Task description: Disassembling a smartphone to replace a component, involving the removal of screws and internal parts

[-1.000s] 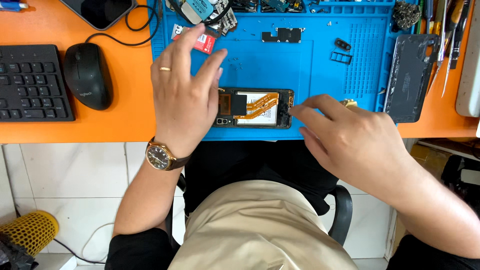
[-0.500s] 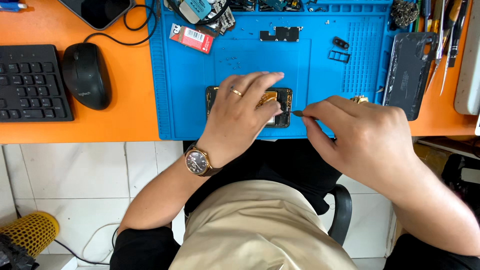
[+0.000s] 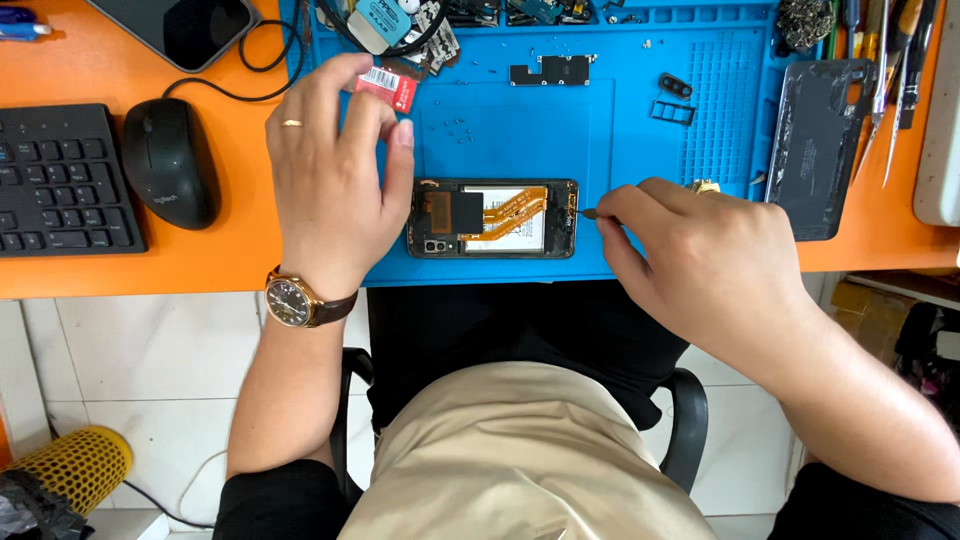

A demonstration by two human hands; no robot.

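opened phone [image 3: 492,218] on blue mat [image 3: 640,150]: light, fragile, we'd hold its edges | left hand [image 3: 335,185] grip released | right hand [image 3: 715,265] pinching thin tool [image 3: 592,212]

Left hand [image 3: 335,180] spread flat, palm down, fingers extended, wristwatch on wrist, right hand [image 3: 705,265] curled, fingertips pinched together

Opened phone [image 3: 492,218] lies flat, lengthwise on blue mat, back removed; orange ribbon cable crosses its battery. My thin tool [image 3: 590,212] touches its right end.
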